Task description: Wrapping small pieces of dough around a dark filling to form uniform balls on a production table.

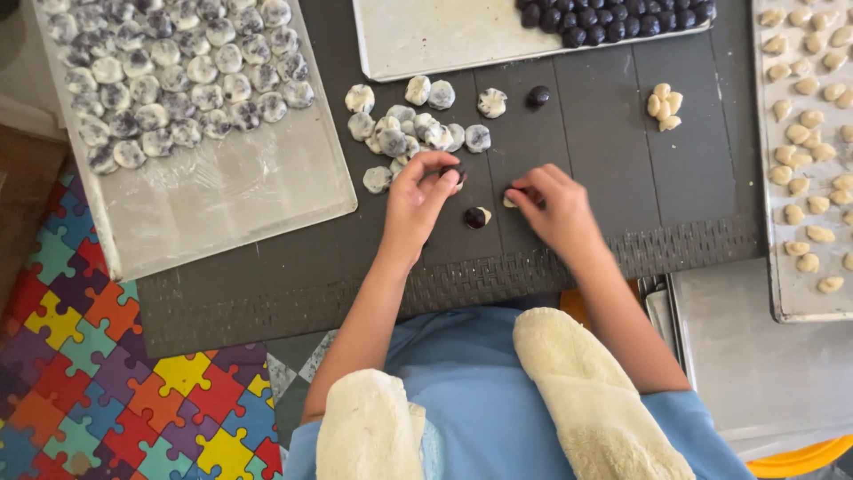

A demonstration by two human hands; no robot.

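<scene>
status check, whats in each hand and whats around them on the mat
Left hand pinching a dark ball with pale dough. Right hand pressing a pale dough piece. Half-wrapped ball lies between them, pile of wrapped balls just beyond; nothing blocking.

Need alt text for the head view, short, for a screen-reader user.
Seen from above, a person's left hand pinches a dark ball while the right hand presses a pale dough piece on a dark mat. A half-wrapped ball lies between the hands, beside a pile of wrapped balls. Trays of finished and unwrapped pieces surround them.
</scene>
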